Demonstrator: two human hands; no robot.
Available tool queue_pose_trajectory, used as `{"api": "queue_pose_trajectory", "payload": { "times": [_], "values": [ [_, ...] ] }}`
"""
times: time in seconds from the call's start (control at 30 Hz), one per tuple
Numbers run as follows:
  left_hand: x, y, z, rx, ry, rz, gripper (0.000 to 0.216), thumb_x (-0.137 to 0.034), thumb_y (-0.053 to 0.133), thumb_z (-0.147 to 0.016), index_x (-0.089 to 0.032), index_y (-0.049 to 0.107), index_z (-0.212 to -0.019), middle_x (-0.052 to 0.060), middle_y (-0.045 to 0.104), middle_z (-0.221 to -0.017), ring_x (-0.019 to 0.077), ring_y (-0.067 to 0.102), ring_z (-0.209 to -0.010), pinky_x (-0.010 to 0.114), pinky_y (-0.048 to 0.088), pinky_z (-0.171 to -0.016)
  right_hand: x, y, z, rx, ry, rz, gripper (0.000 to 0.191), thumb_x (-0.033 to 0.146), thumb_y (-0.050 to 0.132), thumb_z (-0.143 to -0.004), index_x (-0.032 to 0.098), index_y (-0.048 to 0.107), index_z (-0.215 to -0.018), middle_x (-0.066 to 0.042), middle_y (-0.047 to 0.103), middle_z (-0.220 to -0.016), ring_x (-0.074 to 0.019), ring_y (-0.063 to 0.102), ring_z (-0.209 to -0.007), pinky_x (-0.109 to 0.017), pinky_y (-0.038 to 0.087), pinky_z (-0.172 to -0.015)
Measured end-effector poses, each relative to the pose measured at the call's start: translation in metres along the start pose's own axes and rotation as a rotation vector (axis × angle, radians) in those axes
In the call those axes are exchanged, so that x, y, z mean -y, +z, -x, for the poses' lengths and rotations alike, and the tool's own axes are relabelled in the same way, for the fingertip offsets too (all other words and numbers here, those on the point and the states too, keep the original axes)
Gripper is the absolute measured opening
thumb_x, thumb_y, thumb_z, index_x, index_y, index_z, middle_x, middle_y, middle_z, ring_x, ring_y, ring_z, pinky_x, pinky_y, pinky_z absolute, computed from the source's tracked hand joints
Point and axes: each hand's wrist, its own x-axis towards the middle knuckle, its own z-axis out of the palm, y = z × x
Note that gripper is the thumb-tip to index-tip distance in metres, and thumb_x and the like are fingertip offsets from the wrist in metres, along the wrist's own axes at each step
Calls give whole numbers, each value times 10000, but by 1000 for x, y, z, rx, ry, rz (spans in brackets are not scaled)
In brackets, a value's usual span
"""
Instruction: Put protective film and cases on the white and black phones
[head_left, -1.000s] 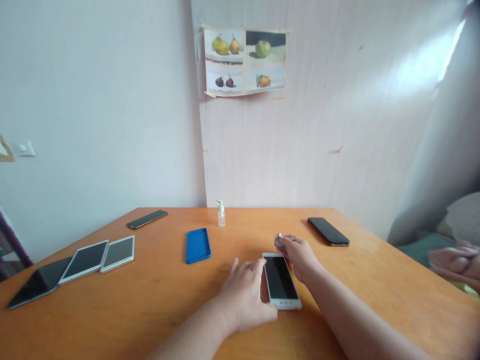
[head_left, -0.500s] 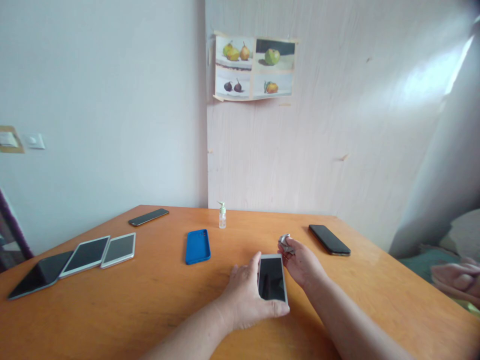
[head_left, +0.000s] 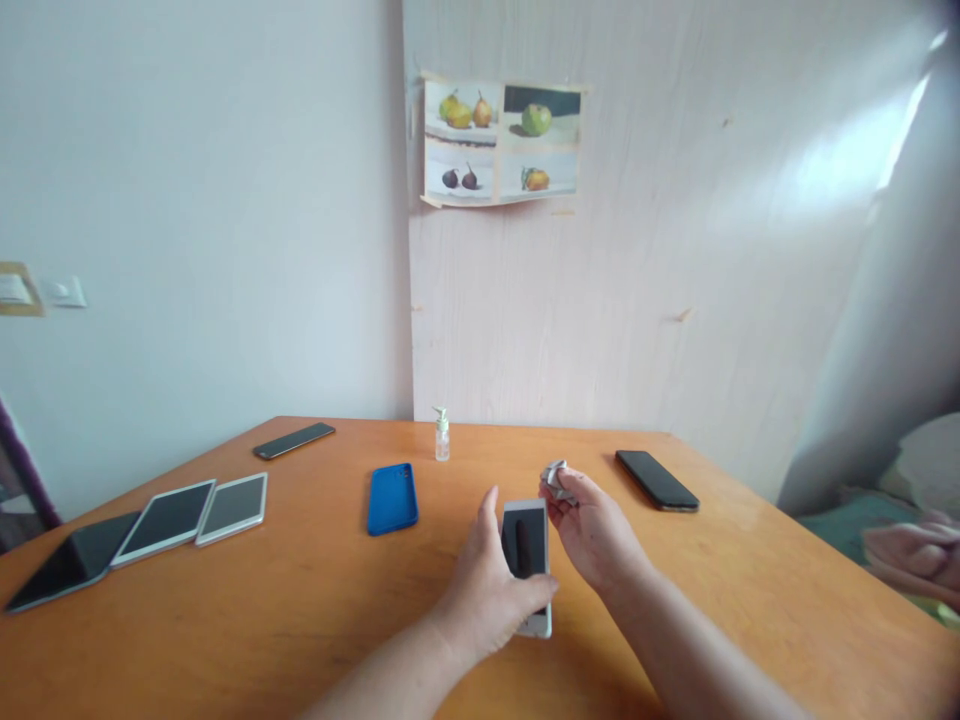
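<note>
My left hand (head_left: 491,590) grips a white-framed phone (head_left: 526,560) by its edges and holds it tilted just above the orange table (head_left: 300,610), screen toward me. My right hand (head_left: 592,530) hovers right beside the phone's upper right corner, its fingers closed on a small crumpled grey cloth (head_left: 553,476). A blue phone case (head_left: 393,497) lies flat on the table left of the hands. A small clear pump bottle (head_left: 442,436) stands behind it near the wall.
A black phone (head_left: 657,480) lies at the right of the table, another dark phone (head_left: 294,440) at the far left. Three tablets (head_left: 169,520) lie in a row along the left edge. A fruit picture (head_left: 499,140) hangs on the wall. A pink bundle (head_left: 911,550) shows at the far right.
The white-framed phone lay flat on the table; my left hand has picked it up and tilted it. My right hand with the cloth has moved slightly up and toward the phone.
</note>
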Motion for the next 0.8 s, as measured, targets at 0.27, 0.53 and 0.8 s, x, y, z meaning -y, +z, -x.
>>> {"api": "queue_pose_trajectory", "payload": {
  "times": [0.27,0.53,0.8],
  "values": [
    [-12,-9,2,-43,7,-74,1002,-296,708,-670,-180,129,-1480,184,410,-1402,326,397,-1325,475,342,-1074,7,12,14,135,-52,50,181,372,684,-741,225,643,-838,-26,655,-920,-180,596,-903,-303,473,-862],
    [-1,-29,-4,-79,293,-207,909,-154,639,-691,-255,198,-1480,113,492,-1340,283,469,-1274,462,366,-1072,18,3,11,1,112,215,208,374,721,-700,206,655,-805,-27,673,-846,-139,573,-728,-270,461,-690],
    [8,-37,-11,6,372,-338,873,-133,638,-679,-257,260,-1455,107,479,-1345,274,455,-1281,463,358,-1089,7,-1,8,215,245,287,251,373,769,-667,166,646,-738,11,606,-668,-85,492,-595,-209,366,-546]
  ]
}}
